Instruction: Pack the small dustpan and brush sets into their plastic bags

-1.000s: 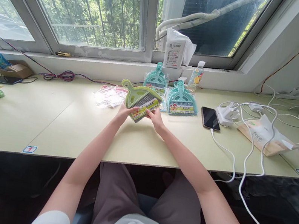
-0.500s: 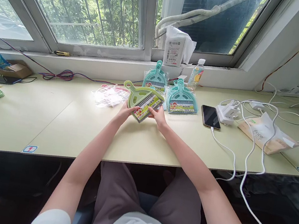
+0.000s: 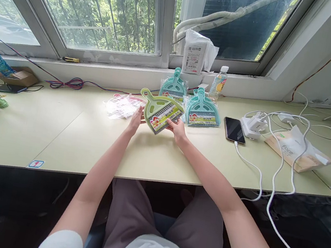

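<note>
The left hand (image 3: pixel 136 120) has just loosened: half a second ago its thumb lay on the front of the green dustpan set (image 3: pixel 155 105), and now that thumb stands up off it, beside the pan's left edge. So the hold on the set appears to rest mainly with the right hand (image 3: pixel 178 131), and the set itself has barely shifted, tilted and raised between the two hands above the desk (image 3: pixel 91 149)

The left hand is part open, thumb apart from the fingers; the fingertips reach toward the pan's lower left side, though whether they touch it I cannot tell. The right hand pinches the set's lower right part, thumb on the front over the printed label (image 3: pixel 164 117), its other fingers mostly hidden behind

The set's looped handle points up and away, just above the left hand, while the bristle end faces down toward the right one. Just beyond the left hand lies crumpled clear plastic (image 3: pixel 122 107). Past the right hand, farther from the person, are a rear teal set (image 3: pixel 174 86) and a nearer teal set (image 3: pixel 203 112); a phone (image 3: pixel 234 130) lies well to its right
</note>
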Motion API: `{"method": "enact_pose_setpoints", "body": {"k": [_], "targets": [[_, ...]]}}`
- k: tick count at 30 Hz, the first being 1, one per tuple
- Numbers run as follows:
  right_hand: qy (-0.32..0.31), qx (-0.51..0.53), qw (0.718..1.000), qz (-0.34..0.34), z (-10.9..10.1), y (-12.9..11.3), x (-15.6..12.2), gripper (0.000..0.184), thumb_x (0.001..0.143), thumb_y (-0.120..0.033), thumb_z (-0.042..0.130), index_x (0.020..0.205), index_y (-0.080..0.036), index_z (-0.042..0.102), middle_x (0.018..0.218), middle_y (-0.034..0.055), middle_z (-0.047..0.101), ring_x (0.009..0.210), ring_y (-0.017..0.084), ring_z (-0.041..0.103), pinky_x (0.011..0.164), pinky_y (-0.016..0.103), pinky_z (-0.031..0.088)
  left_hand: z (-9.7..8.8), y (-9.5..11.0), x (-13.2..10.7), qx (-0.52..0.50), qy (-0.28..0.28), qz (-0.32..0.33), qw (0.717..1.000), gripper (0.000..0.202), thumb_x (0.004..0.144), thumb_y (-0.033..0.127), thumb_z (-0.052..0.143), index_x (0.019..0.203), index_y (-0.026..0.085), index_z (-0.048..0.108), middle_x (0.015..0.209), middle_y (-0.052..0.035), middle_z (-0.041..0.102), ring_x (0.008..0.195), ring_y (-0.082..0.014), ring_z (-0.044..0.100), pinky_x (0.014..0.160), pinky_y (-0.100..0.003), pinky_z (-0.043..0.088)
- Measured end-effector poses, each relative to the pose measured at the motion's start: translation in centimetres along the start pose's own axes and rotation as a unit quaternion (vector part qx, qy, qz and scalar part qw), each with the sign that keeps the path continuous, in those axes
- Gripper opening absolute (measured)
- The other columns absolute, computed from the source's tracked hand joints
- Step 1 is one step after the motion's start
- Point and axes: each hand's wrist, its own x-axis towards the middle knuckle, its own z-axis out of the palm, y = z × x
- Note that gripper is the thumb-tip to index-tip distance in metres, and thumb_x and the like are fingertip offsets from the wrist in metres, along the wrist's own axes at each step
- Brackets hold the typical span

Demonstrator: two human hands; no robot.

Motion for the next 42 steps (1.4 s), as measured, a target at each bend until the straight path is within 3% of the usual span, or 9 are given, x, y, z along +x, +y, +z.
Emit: {"method": "enact_pose_setpoints", "body": {"k": [4, 6, 11, 16, 22, 27, 31, 35, 42], "targets": [[0.024, -0.006, 1.0, 0.005, -0.6, 0.2, 0.4, 0.027, 0.078, -0.026, 0.071, 0.096, -0.022, 0.051, 0.101, 0.005, 0.07, 0.093, 0.02, 0.07, 0.088, 0.042, 0.06, -2.5, -0.3, 0.4, 0.249, 0.142, 0.138, 0.948, 0.046, 0.085, 0.044, 0.059, 0.127, 0.026, 0.057, 0.13, -0.0126, 0.056, 0.134, -0.0308, 0.038, 0.11, -0.048, 0.032], [0.024, -0.013, 1.0, 0.005, -0.8, 0.3, 0.6, 0.027, 0.078, -0.027, 0.071, 0.096, -0.023, 0.051, 0.101, 0.0054, 0.069, 0.095, 0.02, 0.069, 0.087, 0.042, 0.061, -3.4, -0.7, 0.5, 0.341, 0.164, 0.145, 0.914, 0.042, 0.081, 0.035, 0.064, 0.122, 0.027, 0.06, 0.137, -0.0123, 0.05, 0.14, -0.0328, 0.026, 0.116, -0.055, 0.016], [0.014, -0.016, 1.0, 0.008, -0.9, 0.3, 0.5, 0.026, 0.078, -0.025, 0.07, 0.095, -0.023, 0.052, 0.101, 0.0058, 0.07, 0.092, 0.02, 0.07, 0.084, 0.043, 0.062, -3.9, -2.1, 1.1, 0.408, 0.153, 0.1, 0.894, 0.015, 0.083, 0.034, 0.059, 0.076, 0.022, 0.066, 0.103, -0.0141, 0.063, 0.125, -0.0359, 0.043, 0.115, -0.059, -0.004], [0.015, -0.015, 0.999, 0.035, -0.5, 0.2, 0.3, 0.023, 0.078, -0.018, 0.069, 0.092, -0.022, 0.052, 0.096, 0.0047, 0.071, 0.081, 0.018, 0.07, 0.083, 0.043, 0.062, -3.9, -2.2, 1.1, 0.417, 0.118, 0.106, 0.895, 0.011, 0.08, 0.033, 0.06, 0.081, 0.022, 0.062, 0.094, -0.0135, 0.061, 0.121, -0.0353, 0.046, 0.116, -0.058, 0.002], [0.003, -0.037, 0.997, 0.063, -0.2, 0.0, -0.1, 0.022, 0.079, -0.012, 0.068, 0.093, -0.02, 0.052, 0.094, 0.0063, 0.072, 0.073, 0.016, 0.071, 0.076, 0.037, 0.063, -3.7, -1.3, 0.5, 0.46, 0.113, 0.062, 0.879, 0.036, 0.077, 0.005, 0.048, 0.107, 0.023, 0.06, 0.098, -0.0141, 0.059, 0.112, -0.0347, 0.052, 0.1, -0.051, 0.037], [-0.024, -0.038, 0.994, 0.1, -0.3, 0.0, 0.1, 0.024, 0.076, -0.011, 0.071, 0.092, -0.017, 0.054, 0.085, 0.006, 0.073, 0.065, 0.015, 0.07, 0.064, 0.031, 0.063, -3.6, -0.3, 0.1, 0.446, 0.181, 0.154, 0.863, 0.055, 0.078, -0.002, 0.038, 0.125, 0.022, 0.053, 0.095, -0.0109, 0.058, 0.102, -0.029, 0.056, 0.091, -0.043, 0.044], [0.006, -0.023, 0.994, 0.104, -0.6, 0.0, 0.5, 0.023, 0.075, -0.008, 0.071, 0.088, -0.017, 0.054, 0.084, 0.0054, 0.072, 0.066, 0.015, 0.07, 0.065, 0.03, 0.062, -3.6, 0.1, -0.1, 0.43, 0.215, 0.218, 0.849, 0.055, 0.082, -0.001, 0.036, 0.13, 0.022, 0.049, 0.091, -0.0079, 0.059, 0.097, -0.0238, 0.056, 0.088, -0.038, 0.046], [0.024, -0.041, 0.995, 0.089, -1.0, -0.2, 0.8, 0.02, 0.078, -0.009, 0.067, 0.09, -0.019, 0.054, 0.085, 0.0039, 0.073, 0.071, 0.016, 0.071, 0.071, 0.035, 0.063, -3.2, 0.0, -0.2, 0.429, 0.172, 0.269, 0.845, 0.055, 0.086, 0.002, 0.038, 0.137, 0.022, 0.043, 0.099, -0.009, 0.059, 0.097, -0.0211, 0.057, 0.087, -0.035, 0.047], [-0.072, -0.04, 0.995, 0.053, -1.0, -0.3, 0.6, 0.026, 0.074, -0.017, 0.075, 0.093, -0.019, 0.057, 0.083, 0.0039, 0.074, 0.07, 0.017, 0.071, 0.073, 0.039, 0.063, -2.2, -0.6, -0.2, 0.369, 0.065, 0.317, 0.871, 0.045, 0.093, 0.016, 0.043, 0.137, 0.022, 0.043, 0.11, -0.0102, 0.06, 0.101, -0.0198, 0.059, 0.092, -0.037, 0.048]]}}
